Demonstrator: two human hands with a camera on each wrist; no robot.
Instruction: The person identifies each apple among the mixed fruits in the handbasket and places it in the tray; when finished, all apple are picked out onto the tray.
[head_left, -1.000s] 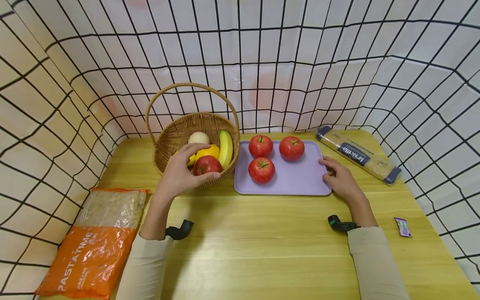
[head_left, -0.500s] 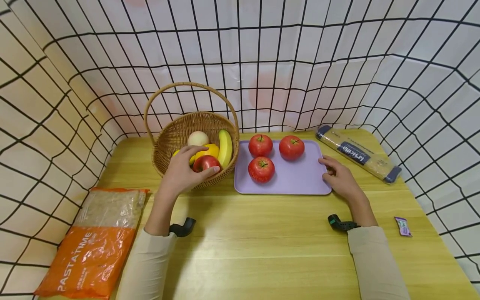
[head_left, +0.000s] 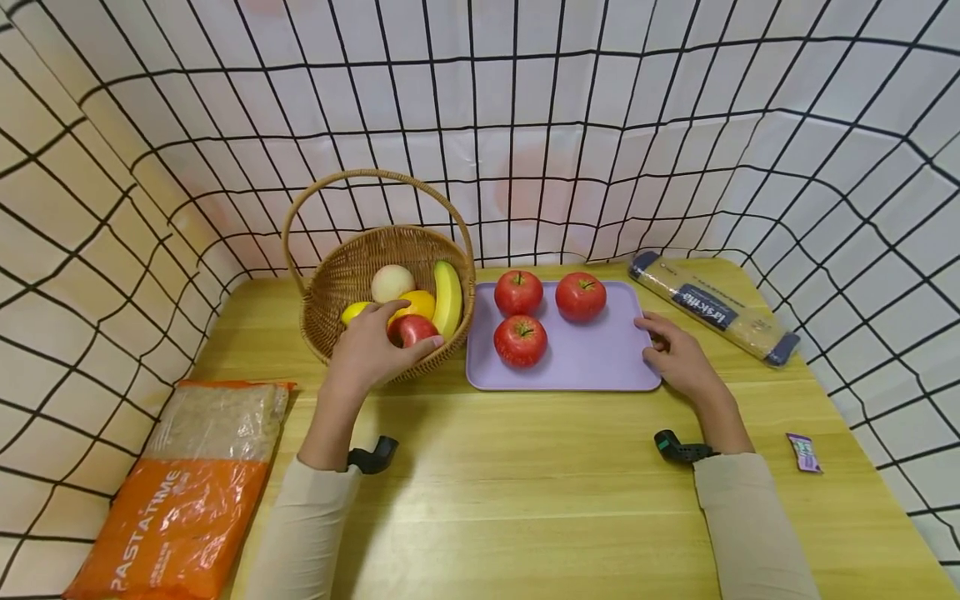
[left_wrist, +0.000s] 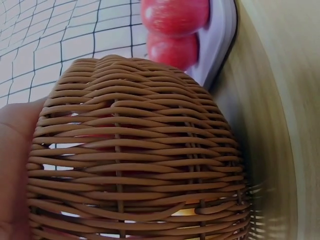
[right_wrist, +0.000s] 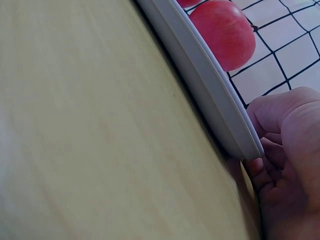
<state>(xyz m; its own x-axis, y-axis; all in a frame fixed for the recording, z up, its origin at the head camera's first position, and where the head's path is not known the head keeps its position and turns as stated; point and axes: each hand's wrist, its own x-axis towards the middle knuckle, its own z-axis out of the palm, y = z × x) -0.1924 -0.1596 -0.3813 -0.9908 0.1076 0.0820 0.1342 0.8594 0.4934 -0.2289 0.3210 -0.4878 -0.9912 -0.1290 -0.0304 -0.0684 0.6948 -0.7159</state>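
Observation:
In the head view my left hand (head_left: 371,350) reaches into the wicker basket (head_left: 330,275), with thumb and fingers curved round a red apple (head_left: 417,330). Beside that apple lie a banana (head_left: 447,298), a pale round fruit (head_left: 392,284) and yellow fruits (head_left: 417,304). From the left wrist, the basket's woven wall (left_wrist: 135,150) hides most of the grip. My right hand (head_left: 678,357) pinches the right edge of the lilac tray (head_left: 592,362), thumb over the rim (right_wrist: 245,135) and fingers below it. Three red apples (head_left: 521,341) sit on the tray's left and back parts.
An orange pasta bag (head_left: 176,500) lies at the left table edge. Toward the back right is a long pack of spaghetti (head_left: 712,308), and a small purple wrapped sweet (head_left: 804,452) lies at the right. Grid-patterned cloth (head_left: 540,125) walls the table on three sides.
My left hand has closed in on the apple in the basket, and the apple has turned a little. The right hand stays at the tray edge.

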